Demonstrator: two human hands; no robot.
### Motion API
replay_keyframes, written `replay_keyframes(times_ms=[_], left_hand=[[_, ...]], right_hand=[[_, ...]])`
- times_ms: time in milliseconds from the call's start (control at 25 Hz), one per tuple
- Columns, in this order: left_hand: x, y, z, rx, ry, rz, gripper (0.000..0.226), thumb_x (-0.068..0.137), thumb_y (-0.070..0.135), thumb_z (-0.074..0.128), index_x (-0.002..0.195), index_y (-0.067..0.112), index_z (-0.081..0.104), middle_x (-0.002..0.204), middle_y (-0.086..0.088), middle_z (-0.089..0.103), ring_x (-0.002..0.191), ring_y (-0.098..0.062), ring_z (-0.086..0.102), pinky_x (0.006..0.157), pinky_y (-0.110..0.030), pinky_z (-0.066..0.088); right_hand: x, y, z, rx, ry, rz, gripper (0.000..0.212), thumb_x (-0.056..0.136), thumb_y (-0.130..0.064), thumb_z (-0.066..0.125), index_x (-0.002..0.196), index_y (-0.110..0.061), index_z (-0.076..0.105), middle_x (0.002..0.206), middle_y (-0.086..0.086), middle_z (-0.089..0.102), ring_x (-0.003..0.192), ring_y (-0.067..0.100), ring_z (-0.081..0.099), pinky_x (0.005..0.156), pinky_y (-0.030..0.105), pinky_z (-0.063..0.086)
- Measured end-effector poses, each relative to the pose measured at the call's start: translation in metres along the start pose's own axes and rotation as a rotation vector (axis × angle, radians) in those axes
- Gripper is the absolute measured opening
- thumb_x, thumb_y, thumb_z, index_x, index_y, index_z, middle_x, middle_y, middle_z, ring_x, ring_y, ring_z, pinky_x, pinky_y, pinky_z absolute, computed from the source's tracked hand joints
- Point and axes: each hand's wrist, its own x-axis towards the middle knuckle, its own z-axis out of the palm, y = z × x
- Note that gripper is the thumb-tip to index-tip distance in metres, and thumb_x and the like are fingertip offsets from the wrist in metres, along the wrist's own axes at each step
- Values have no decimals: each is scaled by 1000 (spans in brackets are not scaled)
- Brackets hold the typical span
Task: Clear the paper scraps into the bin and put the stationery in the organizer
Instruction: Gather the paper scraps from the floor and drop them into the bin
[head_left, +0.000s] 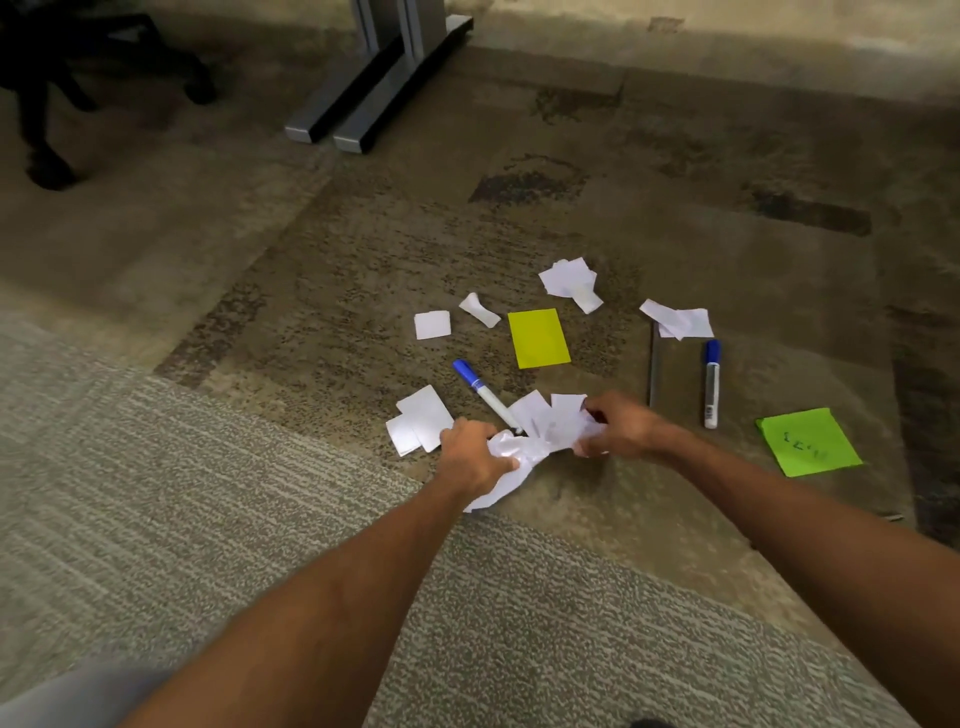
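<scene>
Both hands are down on the carpet floor (260, 493), each closed around white paper: the left hand (470, 454) clutches a crumpled wad of scraps (511, 457), and the right hand (615, 428) pinches more flat pieces just beside it. The paper looks feather-light and limp; it crushes easily, so I'd say scooping and bunching it into one ball is the sure way to carry it, since loose bits could flutter off.

Taking the yellow sticky note (537, 339) as the landmark: the gathered wad lies nearer the person than it, and a blue-capped marker (483, 392) lies between the two, its tip touching the heap. That marker is stiff and smooth and may roll; the mid-barrel seems the place to grip. More white scraps (571, 283) lie beyond the note, others to its left and right. A second marker (711, 384) lies well to its right, a green note (808, 441) farther still. Neither bin nor organizer is in sight.
</scene>
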Motion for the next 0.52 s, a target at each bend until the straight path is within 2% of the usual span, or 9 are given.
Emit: replay_keyframes(times_ms=[40,80,120,200,280,400,520], left_hand=[[2,-2,-1,80,2,2,44,79,36,71,112,8,62,116,-15,57,117,-30,47,93,-36,38],[2,-4,-1,136,-5,3,49,80,37,70,120,10,58,126,-14,50,124,-31,41,100,-38,36],[1,-4,0,170,-17,3,54,81,37,70,126,12,54,131,-13,46,128,-30,38,102,-39,37],[-4,-5,3,248,0,21,58,81,35,70,131,15,49,135,-10,44,128,-28,40,100,-41,42],[-7,-2,6,346,59,69,54,82,31,69,130,15,51,132,-8,50,123,-27,47,94,-41,46],[-9,-1,7,383,99,100,49,81,28,71,125,14,55,127,-9,54,118,-27,52,90,-41,49],[-8,-1,5,304,95,79,47,74,25,77,116,12,59,123,-10,55,110,-29,57,88,-41,52]], right_hand=[[8,-4,3,-39,10,-20,34,71,-15,79,93,5,64,85,12,55,83,28,57,63,28,36],[16,-8,6,-117,30,-35,34,71,-18,79,95,2,66,93,16,58,95,33,59,71,31,40],[22,-11,9,-221,50,-43,37,71,-22,78,101,-2,67,110,18,59,112,34,54,85,33,41],[30,-19,13,-381,50,-40,48,73,-27,76,116,-10,62,140,16,41,136,33,31,108,34,27],[33,-24,16,-420,17,-27,56,76,-26,75,127,-11,56,150,17,29,141,34,21,114,33,22],[31,-25,19,-437,5,-21,58,83,-14,68,136,-7,46,151,19,32,140,33,28,113,29,26],[24,-22,21,-410,70,-41,64,84,-10,65,141,-10,37,151,16,33,139,32,30,114,32,27]])
